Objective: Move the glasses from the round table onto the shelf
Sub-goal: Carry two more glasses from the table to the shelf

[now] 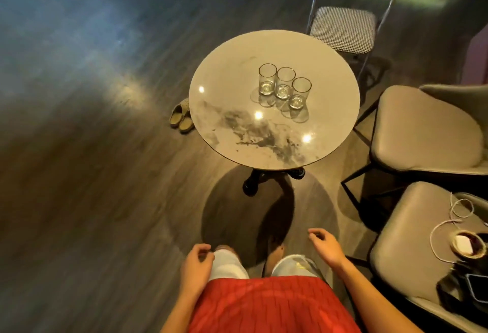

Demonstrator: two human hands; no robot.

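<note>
We look down on a round table with a glossy, pale stone-like top veined in smoky grey, carried on a dark pedestal foot. Three small bright glints lie on its polished surface. On the far right part of the top stand the three glasses – the far glass, the middle glass and the near glass. They are clear, straight-walled cylinders with thick bases and thin bright rims, all upright, lined up in a slanting row just beside one another; we cannot tell whether their walls touch.

Our left hand hangs low in front of a ribbed red garment, its fingers loosely curled and holding nothing. Our right hand hovers a little further forward, fingers also slack and bent, holding nothing. Both are well short of the table.

The floor is wood-grained plank, blurred at the left. A pair of soft olive slippers sits by the table's left edge. Beyond the table stands a metal-framed seat with a checked fabric pad. At the right are two smooth grey cushioned chairs – the farther chair and the nearer chair, which carries a coiled white cable.
</note>
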